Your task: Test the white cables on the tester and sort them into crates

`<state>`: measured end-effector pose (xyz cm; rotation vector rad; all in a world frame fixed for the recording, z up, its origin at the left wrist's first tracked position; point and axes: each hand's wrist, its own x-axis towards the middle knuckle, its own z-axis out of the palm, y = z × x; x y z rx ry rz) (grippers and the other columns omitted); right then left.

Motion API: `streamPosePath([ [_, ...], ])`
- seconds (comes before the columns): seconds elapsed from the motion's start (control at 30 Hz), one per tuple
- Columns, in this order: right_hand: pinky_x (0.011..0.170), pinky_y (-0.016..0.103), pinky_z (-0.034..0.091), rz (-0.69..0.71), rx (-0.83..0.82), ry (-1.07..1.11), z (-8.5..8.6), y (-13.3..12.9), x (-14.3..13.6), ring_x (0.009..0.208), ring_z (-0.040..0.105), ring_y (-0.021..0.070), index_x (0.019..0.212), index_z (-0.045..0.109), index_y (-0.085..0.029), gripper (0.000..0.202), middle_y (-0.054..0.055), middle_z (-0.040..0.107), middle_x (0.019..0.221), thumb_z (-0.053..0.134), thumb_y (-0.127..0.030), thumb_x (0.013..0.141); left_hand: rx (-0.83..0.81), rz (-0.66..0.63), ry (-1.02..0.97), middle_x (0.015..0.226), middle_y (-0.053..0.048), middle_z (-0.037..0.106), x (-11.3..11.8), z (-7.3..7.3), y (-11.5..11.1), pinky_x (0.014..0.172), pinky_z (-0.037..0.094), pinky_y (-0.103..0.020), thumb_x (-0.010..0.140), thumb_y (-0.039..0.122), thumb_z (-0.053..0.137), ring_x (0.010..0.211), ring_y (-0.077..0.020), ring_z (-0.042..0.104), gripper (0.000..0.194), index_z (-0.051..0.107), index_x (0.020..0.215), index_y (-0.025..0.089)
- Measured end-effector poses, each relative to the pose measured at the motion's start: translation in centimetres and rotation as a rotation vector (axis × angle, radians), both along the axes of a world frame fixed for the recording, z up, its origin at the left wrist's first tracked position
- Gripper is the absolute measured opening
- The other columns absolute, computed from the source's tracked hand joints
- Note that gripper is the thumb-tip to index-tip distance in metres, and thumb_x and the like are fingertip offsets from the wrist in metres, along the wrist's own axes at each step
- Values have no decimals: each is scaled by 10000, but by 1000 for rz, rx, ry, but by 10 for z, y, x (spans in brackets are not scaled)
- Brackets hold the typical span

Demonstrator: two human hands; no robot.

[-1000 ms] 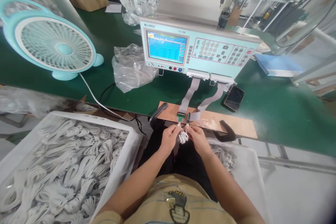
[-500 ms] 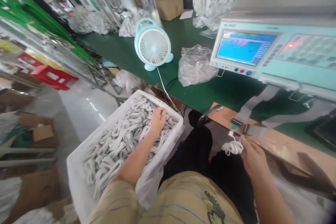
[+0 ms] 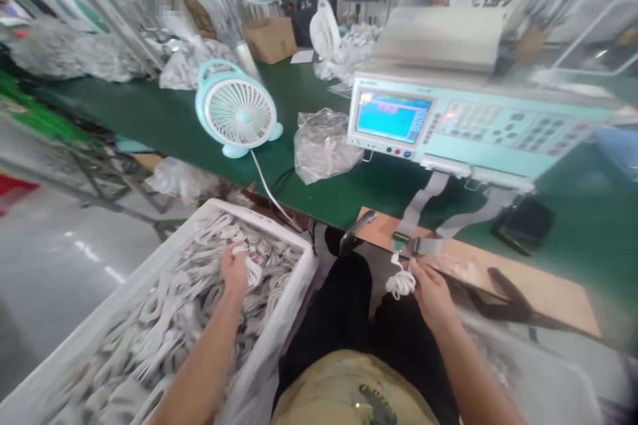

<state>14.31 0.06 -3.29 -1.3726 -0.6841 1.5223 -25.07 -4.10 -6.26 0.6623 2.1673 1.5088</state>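
Note:
My left hand (image 3: pixel 235 273) is over the white bin (image 3: pixel 294 299), its fingers closed on a coiled white cable (image 3: pixel 254 272). Many similar bundled cables (image 3: pixel 164 299) fill the bin beneath it. My right hand (image 3: pixel 432 291) is at the bench's front edge, fingers pinched at another coiled white cable (image 3: pixel 400 285). That coil hangs below a small green connector board (image 3: pixel 400 246), and its upper plug reaches the board. Flat grey ribbon cables (image 3: pixel 421 204) run from the board area up to the light-blue tester (image 3: pixel 478 126) with a lit screen.
On the green bench (image 3: pixel 309 202) stand a light-blue fan (image 3: pixel 243 116) and a crumpled clear bag (image 3: pixel 323 146). A wooden board (image 3: pixel 558 289) and a black handle (image 3: pixel 355 232) are at the front edge. A cardboard box (image 3: pixel 272 40) and people are behind.
My view has swung to the right. My left hand now has a coiled cable showing in it, where earlier it reached among the bundles. My right hand stays at the connector board.

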Motion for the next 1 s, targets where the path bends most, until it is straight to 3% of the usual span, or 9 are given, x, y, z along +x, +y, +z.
streamPosePath([
  [0.07, 507, 266, 418, 0, 6, 26, -1, 0, 0, 536, 534, 150, 698, 693, -169, 295, 32, 636, 614, 720, -445, 598, 153, -51, -197, 519, 63, 506, 16, 26, 6, 482, 407, -228, 725, 281, 496, 456, -130, 513, 240, 473, 955, 216],
  [0.1, 511, 265, 416, -1, 9, 35, -1, 0, 0, 540, 534, 149, 699, 691, -165, 299, 32, 638, 619, 718, -446, 601, 174, -140, -254, 501, 66, 501, 31, 40, 7, 443, 382, -211, 721, 305, 520, 415, -115, 479, 205, 489, 903, 216],
  [0.2, 519, 257, 413, 6, 8, 38, 0, -1, 0, 562, 539, 151, 744, 692, -162, 318, 25, 631, 621, 698, -458, 628, 35, -564, -266, 506, 34, 534, 98, 68, 6, 417, 359, -196, 702, 340, 584, 412, -98, 454, 164, 549, 738, 184],
  [0.3, 512, 255, 408, 17, 0, 29, 3, -3, 1, 570, 545, 158, 790, 693, -165, 351, 17, 623, 608, 683, -479, 635, -94, -941, -275, 571, 11, 560, 177, 71, 12, 424, 353, -186, 734, 369, 551, 480, -105, 493, 209, 615, 774, 174],
  [0.37, 501, 257, 405, 27, 7, 39, 6, -5, 0, 554, 543, 158, 790, 693, -161, 371, 17, 624, 601, 689, -491, 619, -73, -1033, -303, 622, 11, 558, 219, 62, 21, 433, 346, -184, 754, 374, 527, 495, -97, 487, 242, 628, 844, 173],
  [0.43, 498, 258, 403, 39, 28, 56, 8, -8, -1, 545, 537, 157, 786, 690, -164, 369, 16, 626, 604, 690, -492, 618, -25, -1058, -319, 594, 20, 523, 246, 50, 32, 446, 338, -187, 767, 378, 512, 481, -87, 451, 252, 623, 801, 154],
  [0.53, 497, 257, 396, 30, 89, 47, 6, -11, -3, 531, 519, 154, 766, 680, -169, 345, 7, 613, 592, 676, -490, 640, 63, -1044, -310, 550, 27, 472, 262, 35, 44, 476, 330, -198, 780, 384, 502, 497, -90, 413, 277, 588, 684, 140],
  [0.67, 521, 254, 396, 3, 166, 59, 2, -11, -6, 539, 502, 148, 699, 656, -169, 305, 4, 593, 591, 675, -470, 654, 125, -1011, -305, 585, 24, 460, 264, 25, 49, 518, 325, -207, 775, 396, 522, 541, -94, 397, 302, 549, 618, 141],
  [1.0, 518, 257, 412, 6, 107, 128, 5, -6, -5, 526, 521, 153, 666, 631, -170, 322, 6, 602, 589, 716, -473, 598, 112, -1046, -419, 535, 30, 425, 263, 28, 51, 469, 275, -201, 753, 429, 553, 477, -75, 340, 319, 567, 651, 127],
])
